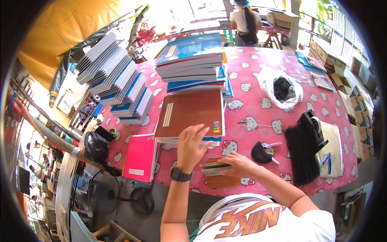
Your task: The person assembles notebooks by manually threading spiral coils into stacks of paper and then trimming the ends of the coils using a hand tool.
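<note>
My left hand (192,146), with a dark watch on its wrist, is over the near edge of a brown notebook (189,113), fingers stretched and apart. Whether its fingertips touch the cover I cannot tell. That notebook tops a low pile in front of a tall stack of blue-covered notebooks (193,54). Close to the table's front edge, my right hand (238,166) is closed on a wooden block (221,181) with a grey layered middle; the hand hides its right part. Beside the left forearm lies a pink spiral notebook (139,157).
Stepped piles of notebooks (117,76) stand at left. Right of my hands are a black pouch with pink handles (264,152), black comb-like strips (302,149), and blue pens (327,162). A white plastic bag (280,88) sits farther back. Another person (245,24) is beyond the table.
</note>
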Demonstrator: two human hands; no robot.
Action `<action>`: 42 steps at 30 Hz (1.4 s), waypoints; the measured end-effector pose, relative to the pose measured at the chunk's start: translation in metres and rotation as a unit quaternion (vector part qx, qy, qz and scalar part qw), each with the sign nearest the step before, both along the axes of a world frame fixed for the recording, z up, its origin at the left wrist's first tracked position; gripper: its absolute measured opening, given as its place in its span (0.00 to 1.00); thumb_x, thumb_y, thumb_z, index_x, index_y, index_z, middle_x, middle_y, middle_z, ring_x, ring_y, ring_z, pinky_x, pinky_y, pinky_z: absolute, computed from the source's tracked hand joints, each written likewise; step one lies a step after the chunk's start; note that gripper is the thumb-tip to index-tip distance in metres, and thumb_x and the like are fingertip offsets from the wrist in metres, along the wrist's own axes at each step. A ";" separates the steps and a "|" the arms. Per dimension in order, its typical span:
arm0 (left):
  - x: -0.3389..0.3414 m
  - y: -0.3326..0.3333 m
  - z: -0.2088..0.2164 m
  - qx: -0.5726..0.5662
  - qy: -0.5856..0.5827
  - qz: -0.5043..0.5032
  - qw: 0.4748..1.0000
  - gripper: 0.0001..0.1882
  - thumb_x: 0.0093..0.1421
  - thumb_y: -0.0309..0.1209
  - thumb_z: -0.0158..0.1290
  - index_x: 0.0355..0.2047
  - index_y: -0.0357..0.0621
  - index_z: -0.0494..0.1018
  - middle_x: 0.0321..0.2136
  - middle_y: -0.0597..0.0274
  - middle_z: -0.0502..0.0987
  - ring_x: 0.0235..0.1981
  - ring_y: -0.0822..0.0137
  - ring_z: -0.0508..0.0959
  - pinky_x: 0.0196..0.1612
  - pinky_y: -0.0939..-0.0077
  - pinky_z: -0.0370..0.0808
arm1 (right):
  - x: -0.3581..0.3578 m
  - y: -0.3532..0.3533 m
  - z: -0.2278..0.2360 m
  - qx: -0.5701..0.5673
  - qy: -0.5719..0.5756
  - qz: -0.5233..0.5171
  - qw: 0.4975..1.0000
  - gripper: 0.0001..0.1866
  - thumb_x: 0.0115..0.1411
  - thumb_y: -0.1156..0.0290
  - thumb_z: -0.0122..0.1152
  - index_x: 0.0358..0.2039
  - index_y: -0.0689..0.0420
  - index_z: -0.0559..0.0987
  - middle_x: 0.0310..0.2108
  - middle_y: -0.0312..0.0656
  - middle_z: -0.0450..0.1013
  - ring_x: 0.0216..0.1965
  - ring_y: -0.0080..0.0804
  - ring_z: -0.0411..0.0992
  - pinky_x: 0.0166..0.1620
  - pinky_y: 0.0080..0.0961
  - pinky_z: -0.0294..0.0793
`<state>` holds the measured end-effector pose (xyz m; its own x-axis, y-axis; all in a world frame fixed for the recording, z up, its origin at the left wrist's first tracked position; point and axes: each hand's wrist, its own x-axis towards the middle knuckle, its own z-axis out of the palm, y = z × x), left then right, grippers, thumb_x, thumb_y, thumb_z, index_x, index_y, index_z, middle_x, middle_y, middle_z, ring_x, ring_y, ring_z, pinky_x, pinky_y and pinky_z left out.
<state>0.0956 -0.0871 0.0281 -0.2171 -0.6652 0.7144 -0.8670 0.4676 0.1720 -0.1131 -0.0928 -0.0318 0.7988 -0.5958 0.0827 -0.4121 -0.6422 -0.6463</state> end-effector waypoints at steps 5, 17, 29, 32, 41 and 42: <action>0.001 -0.025 -0.011 0.108 -0.018 -0.039 0.993 0.14 0.45 0.29 0.60 0.34 0.44 0.77 0.36 0.62 0.77 0.39 0.63 0.75 0.40 0.71 0.73 | -0.021 0.005 -0.004 -0.034 -0.138 -0.030 0.989 0.16 0.52 0.64 0.62 0.41 0.56 0.76 0.38 0.43 0.72 0.42 0.42 0.67 0.46 0.35 0.69; 0.010 -0.036 -0.007 0.210 0.210 -0.028 0.955 0.09 0.48 0.29 0.61 0.30 0.41 0.78 0.26 0.60 0.78 0.30 0.66 0.77 0.32 0.72 0.73 | -0.017 -0.021 -0.004 0.345 -0.360 -0.119 0.859 0.13 0.61 0.63 0.55 0.36 0.60 0.78 0.30 0.39 0.76 0.31 0.29 0.73 0.34 0.25 0.73; 0.019 0.063 -0.037 0.024 0.337 0.108 0.935 0.38 0.49 0.36 0.62 0.56 0.35 0.58 0.47 0.56 0.70 0.48 0.64 0.69 0.45 0.73 0.69 | -0.049 -0.009 0.056 0.191 -0.312 -0.072 0.928 0.15 0.55 0.76 0.61 0.43 0.62 0.75 0.34 0.33 0.75 0.33 0.20 0.70 0.37 0.21 0.72; 0.052 0.075 -0.046 0.171 0.576 -0.052 0.798 0.33 0.51 0.36 0.62 0.53 0.36 0.61 0.43 0.60 0.71 0.41 0.71 0.71 0.41 0.76 0.69 | -0.050 -0.005 0.049 0.255 -0.393 -0.043 0.883 0.15 0.54 0.77 0.62 0.43 0.61 0.75 0.32 0.32 0.76 0.34 0.16 0.69 0.38 0.21 0.72; 0.031 0.081 -0.065 0.169 0.527 -0.071 0.830 0.10 0.52 0.29 0.61 0.30 0.37 0.73 0.27 0.67 0.75 0.25 0.80 0.69 0.28 0.84 0.65 | -0.073 -0.002 -0.046 0.160 -0.240 -0.139 0.947 0.13 0.50 0.79 0.64 0.39 0.57 0.78 0.33 0.38 0.77 0.33 0.23 0.72 0.40 0.22 0.71; 0.022 0.080 -0.062 0.164 0.528 -0.069 0.831 0.08 0.51 0.26 0.61 0.30 0.37 0.74 0.26 0.67 0.75 0.24 0.80 0.68 0.27 0.85 0.65 | -0.073 -0.002 -0.056 0.151 -0.292 -0.133 0.935 0.13 0.49 0.78 0.65 0.38 0.56 0.79 0.33 0.39 0.76 0.34 0.26 0.72 0.39 0.23 0.71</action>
